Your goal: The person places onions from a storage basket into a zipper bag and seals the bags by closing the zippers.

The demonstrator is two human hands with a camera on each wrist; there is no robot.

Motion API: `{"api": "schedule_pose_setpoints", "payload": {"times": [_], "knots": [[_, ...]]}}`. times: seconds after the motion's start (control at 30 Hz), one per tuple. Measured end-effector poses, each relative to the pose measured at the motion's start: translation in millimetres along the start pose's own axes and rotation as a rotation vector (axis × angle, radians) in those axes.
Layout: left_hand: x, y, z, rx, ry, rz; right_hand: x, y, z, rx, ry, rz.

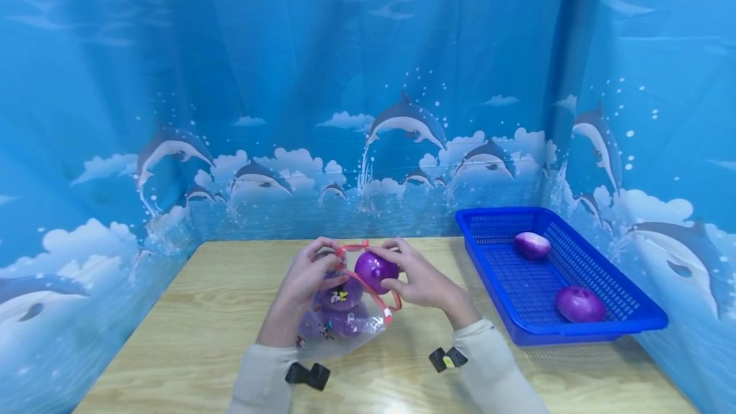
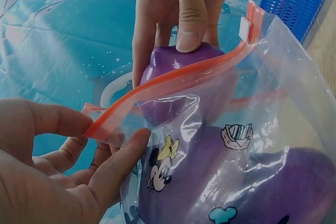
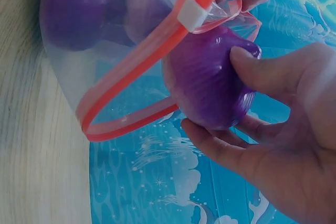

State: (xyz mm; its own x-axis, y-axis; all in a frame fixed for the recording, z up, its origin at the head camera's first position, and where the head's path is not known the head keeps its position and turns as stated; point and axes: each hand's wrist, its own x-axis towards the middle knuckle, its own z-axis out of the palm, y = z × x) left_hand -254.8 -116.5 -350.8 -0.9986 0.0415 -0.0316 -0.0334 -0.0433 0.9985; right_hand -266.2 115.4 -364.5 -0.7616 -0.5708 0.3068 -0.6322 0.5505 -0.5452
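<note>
In the head view a clear zip bag (image 1: 368, 326) with orange-red edging and cartoon prints is held over the table. My left hand (image 1: 303, 276) pinches its rim between thumb and fingers, and the mouth gapes. A shiny purple onion (image 1: 376, 271) sits at that mouth, gripped by my right hand (image 1: 424, 278). The right wrist view shows the thumb on the side of the striped onion (image 3: 210, 82), with fingers beneath. More purple onions lie inside the bag, seen through the plastic. A white slider (image 2: 244, 29) is at one end of the zip in the left wrist view.
To the right stands a blue plastic basket (image 1: 489, 286) holding a purple-and-white onion (image 1: 531, 245) and a darker purple onion (image 1: 581, 305). Everything rests on a light wooden table (image 1: 213, 312). A blue dolphin-print curtain (image 1: 322, 69) hangs behind and at both sides.
</note>
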Motion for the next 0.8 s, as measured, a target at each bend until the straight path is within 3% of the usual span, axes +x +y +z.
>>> {"api": "schedule_pose_setpoints", "payload": {"times": [0.27, 0.47, 0.63, 0.8], "knots": [[-0.4, -0.3, 0.8, 0.008, -0.001, -0.015, 0, -3, 6, -0.033, -0.009, 0.009], [-0.6, 0.4, 0.7, -0.002, -0.010, -0.010, 6, -5, 13, 0.007, 0.055, 0.005], [-1.3, 1.8, 0.5, -0.009, -0.014, 0.003, 8, -4, 18, -0.022, 0.103, -0.086], [-0.9, 1.5, -0.1, -0.013, -0.004, 0.006, 8, -3, 20, -0.098, 0.066, -0.159]]}}
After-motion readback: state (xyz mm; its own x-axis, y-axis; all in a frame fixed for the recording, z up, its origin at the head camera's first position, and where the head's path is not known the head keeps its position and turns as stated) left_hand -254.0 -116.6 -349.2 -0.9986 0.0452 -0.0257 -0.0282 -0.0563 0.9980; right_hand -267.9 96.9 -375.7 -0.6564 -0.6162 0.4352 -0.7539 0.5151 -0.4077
